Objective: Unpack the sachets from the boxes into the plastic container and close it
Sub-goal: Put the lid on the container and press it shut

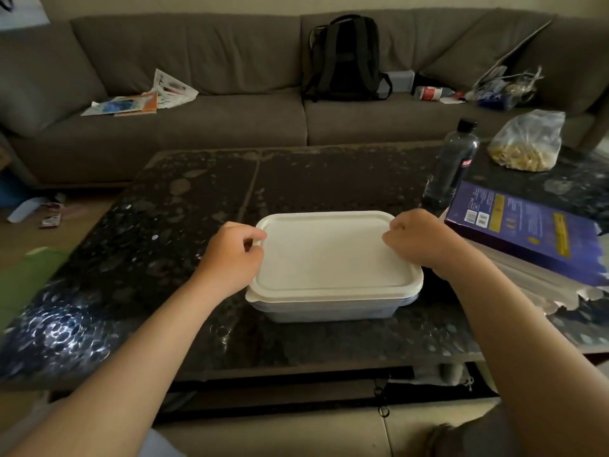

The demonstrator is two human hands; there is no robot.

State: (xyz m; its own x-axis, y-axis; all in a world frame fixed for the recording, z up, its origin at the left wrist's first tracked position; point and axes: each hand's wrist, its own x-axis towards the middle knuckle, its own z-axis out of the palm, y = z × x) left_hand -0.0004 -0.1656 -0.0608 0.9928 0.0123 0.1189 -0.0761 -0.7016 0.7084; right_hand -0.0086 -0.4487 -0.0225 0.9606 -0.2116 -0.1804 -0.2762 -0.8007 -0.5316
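A rectangular plastic container (329, 310) stands in the middle of the dark table, with its white lid (329, 255) lying on top. My left hand (230, 255) is at the lid's left edge, fingers curled and pinching the rim. My right hand (421, 237) is at the lid's right edge, its curled fingers on the rim. What is inside the container is hidden by the lid. A purple box (524, 230) lies flat on the table to the right of the container.
A dark bottle (453, 164) stands behind the purple box, and a clear bag of food (527, 143) lies at the far right. The black patterned table (164, 258) stretches left. Behind it, a grey sofa (230, 120) holds a black backpack (346, 57) and papers (145, 100).
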